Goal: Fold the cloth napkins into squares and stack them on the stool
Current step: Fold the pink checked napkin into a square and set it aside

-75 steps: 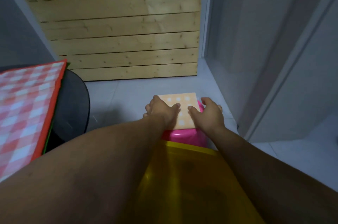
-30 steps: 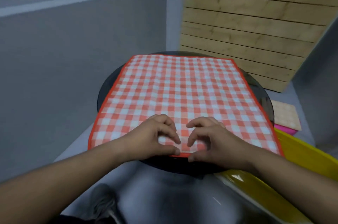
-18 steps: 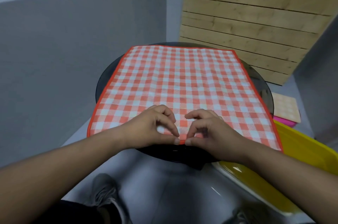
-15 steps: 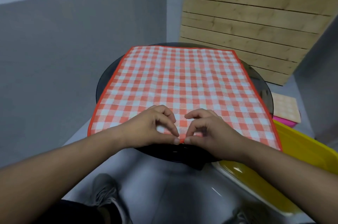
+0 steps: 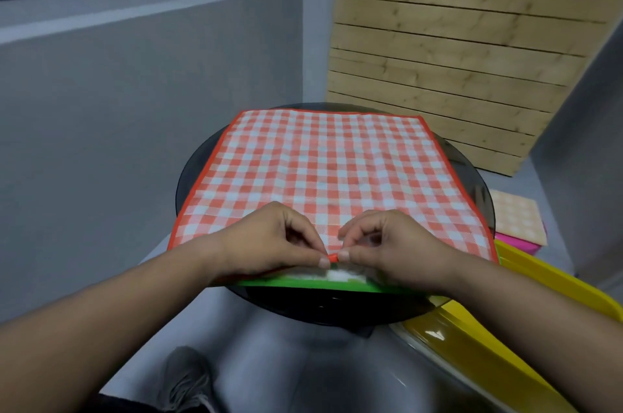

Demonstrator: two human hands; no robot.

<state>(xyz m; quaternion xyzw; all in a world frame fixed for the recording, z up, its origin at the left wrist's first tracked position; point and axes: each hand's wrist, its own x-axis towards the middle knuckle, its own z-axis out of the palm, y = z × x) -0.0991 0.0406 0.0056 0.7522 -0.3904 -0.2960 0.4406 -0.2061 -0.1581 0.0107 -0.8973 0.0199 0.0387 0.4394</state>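
A red-and-white checked napkin (image 5: 323,169) lies spread flat on a round dark table (image 5: 472,183). My left hand (image 5: 269,240) and my right hand (image 5: 394,244) sit side by side at the middle of its near edge, each pinching the red hem between thumb and forefinger and lifting it slightly. Under the raised edge a green-edged napkin (image 5: 303,282) shows. To the right, lower down, a folded orange napkin with pale dots (image 5: 515,217) rests on the pink stool (image 5: 515,245).
A yellow plastic chair (image 5: 505,328) stands at the right, between the table and the stool. A grey wall with a window runs along the left, and a wooden slat panel leans behind the table. My grey shoe (image 5: 185,382) is on the floor below.
I turned from the stool, where both hands pressed the orange napkin, to the table. Both hands now pinch the checked napkin's near hem and have raised it, uncovering a green edge beneath.
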